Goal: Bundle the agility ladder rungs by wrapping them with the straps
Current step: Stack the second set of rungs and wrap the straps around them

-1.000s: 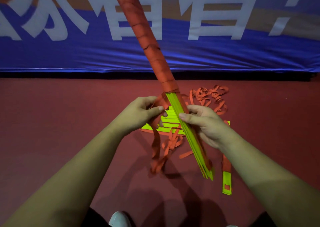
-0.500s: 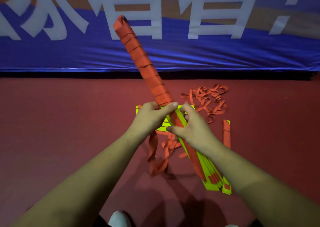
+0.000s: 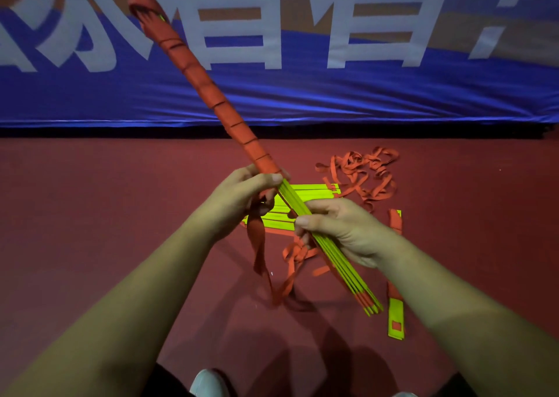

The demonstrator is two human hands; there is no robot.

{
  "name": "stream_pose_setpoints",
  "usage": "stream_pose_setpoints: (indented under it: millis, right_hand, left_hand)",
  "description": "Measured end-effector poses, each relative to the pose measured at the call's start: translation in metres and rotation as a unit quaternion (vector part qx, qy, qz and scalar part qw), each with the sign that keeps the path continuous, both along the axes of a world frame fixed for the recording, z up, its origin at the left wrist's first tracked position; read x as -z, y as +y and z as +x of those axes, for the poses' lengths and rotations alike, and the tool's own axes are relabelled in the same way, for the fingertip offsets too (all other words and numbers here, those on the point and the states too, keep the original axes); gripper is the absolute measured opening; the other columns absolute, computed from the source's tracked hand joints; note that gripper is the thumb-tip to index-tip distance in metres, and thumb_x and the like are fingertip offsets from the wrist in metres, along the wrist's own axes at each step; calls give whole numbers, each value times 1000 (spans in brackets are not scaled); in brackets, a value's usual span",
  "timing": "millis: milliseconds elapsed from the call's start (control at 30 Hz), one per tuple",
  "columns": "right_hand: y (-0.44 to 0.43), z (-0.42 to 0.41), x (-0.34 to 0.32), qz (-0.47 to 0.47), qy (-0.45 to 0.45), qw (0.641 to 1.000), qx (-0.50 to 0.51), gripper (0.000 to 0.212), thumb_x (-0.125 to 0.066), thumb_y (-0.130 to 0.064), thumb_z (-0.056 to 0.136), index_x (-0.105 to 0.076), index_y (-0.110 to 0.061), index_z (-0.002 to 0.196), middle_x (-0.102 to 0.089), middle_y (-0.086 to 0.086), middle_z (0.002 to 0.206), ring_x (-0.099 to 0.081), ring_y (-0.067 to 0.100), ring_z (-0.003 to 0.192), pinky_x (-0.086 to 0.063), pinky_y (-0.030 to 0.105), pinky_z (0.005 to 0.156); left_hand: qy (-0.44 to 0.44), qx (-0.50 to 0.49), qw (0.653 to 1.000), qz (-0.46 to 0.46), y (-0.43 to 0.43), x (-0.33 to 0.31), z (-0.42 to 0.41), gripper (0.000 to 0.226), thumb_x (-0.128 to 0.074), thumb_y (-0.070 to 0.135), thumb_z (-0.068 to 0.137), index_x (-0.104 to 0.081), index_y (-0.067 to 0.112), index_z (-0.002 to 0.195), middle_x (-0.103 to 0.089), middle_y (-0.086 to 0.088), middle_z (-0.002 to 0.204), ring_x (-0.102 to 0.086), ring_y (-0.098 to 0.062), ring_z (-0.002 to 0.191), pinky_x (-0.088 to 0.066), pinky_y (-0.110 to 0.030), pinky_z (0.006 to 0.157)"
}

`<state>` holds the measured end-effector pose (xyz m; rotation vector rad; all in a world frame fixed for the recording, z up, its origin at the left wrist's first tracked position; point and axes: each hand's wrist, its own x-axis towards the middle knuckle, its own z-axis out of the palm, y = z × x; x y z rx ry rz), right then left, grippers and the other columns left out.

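Head view: rung bundle [image 3: 332, 254], upper half strap-wrapped, gripped by left hand [image 3: 239, 200], right hand [image 3: 344, 230].

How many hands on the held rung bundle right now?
2. The left hand grips the yellow-green plastic rung bundle at the lower edge of its orange strap wrapping; the right hand pinches the bare rungs just below.

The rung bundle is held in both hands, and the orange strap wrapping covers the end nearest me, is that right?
Not quite. The head view shows the left hand and right hand holding the rung bundle, but the orange strap wrapping covers the far end, toward the blue banner; the near end is bare yellow-green.
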<state>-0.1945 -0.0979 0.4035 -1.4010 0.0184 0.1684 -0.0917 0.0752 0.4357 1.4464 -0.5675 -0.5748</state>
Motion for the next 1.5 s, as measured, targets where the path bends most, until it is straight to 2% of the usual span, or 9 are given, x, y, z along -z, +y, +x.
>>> stream_pose_setpoints:
  millis: [267, 433, 567, 667, 767, 933, 1133, 1267, 1500]
  right_hand:
    - [-6, 1, -8, -1, -60, 995, 82, 29, -72, -12, 75, -69, -4, 102, -71, 5, 87, -62, 9, 72, -48, 20, 66]
    - [-6, 7, 8, -183, -51, 967, 169, 37, -85, -26, 68, -63, -11, 94, -69, 2, 84, -59, 12, 72, -44, 34, 69]
    - [2, 7, 16, -259, -58, 949, 172, 38, -85, -24, 72, -59, -14, 98, -69, 9, 97, -64, 21, 87, -49, 41, 80]
    - [4, 9, 12, -213, -78, 964, 136, 24, -77, -22, 82, -60, -17, 99, -68, 6, 93, -64, 21, 83, -49, 38, 76]
    - [2, 9, 2, -57, -45, 990, 121, 17, -64, -22, 87, -64, -12, 100, -61, 12, 88, -56, 22, 79, -42, 34, 67]
    - [3, 0, -8, 141, 44, 989, -30, 35, -49, -21, 92, -58, 0, 120, -63, 32, 113, -64, 43, 94, -50, 53, 88]
    - [5, 0, -8, 124, 1, 992, -14, 32, -50, -21, 91, -59, -1, 114, -69, 20, 97, -68, 25, 76, -57, 36, 71]
    - [-4, 5, -5, 74, -44, 995, 57, 34, -61, -18, 84, -59, -5, 115, -71, 15, 93, -66, 21, 74, -54, 30, 68]
    - [-7, 12, 5, -7, -65, 985, 158, 34, -66, -19, 72, -59, -12, 105, -69, 8, 91, -64, 15, 75, -50, 23, 67]
  left_hand:
    - [-113, -1, 990, 87, 6, 3, -5, 35, -68, 38, 89, -46, 13, 101, -49, 6, 56, -39, -16, 43, -31, -22, 42]
    - [-175, -56, 977, 108, -5, 3, -10, 24, -62, 25, 95, -56, 11, 77, -55, 8, 51, -42, -14, 41, -34, -22, 41]
    - [-117, -124, 980, 98, -12, 15, -11, 24, -67, 21, 91, -61, 8, 72, -54, 6, 48, -37, -9, 37, -28, -19, 39]
    - [-49, -124, 990, 39, -9, 16, -1, 14, -66, 14, 90, -65, 0, 89, -52, -3, 59, -32, -9, 40, -22, -21, 40]
    - [-9, -77, 996, -34, -1, 12, 7, 6, -68, 12, 85, -64, 9, 88, -49, -7, 66, -30, -8, 44, -18, -21, 42]
    - [-3, -22, 997, -77, 6, 11, 10, 7, -59, 13, 84, -59, 11, 90, -44, -1, 61, -31, -7, 43, -17, -21, 42]
    - [-14, 1, 996, -87, 7, 7, 9, 12, -56, 17, 88, -56, 12, 98, -52, -6, 72, -43, -12, 46, -25, -21, 43]
    - [-72, -9, 995, 70, 10, 4, 8, 31, -59, 41, 89, -59, 15, 105, -71, -5, 90, -51, -18, 47, -34, -25, 46]
    - [-117, -38, 990, 72, 0, 4, -1, 23, -59, 26, 96, -48, 14, 81, -62, -6, 62, -38, -17, 42, -27, -29, 46]
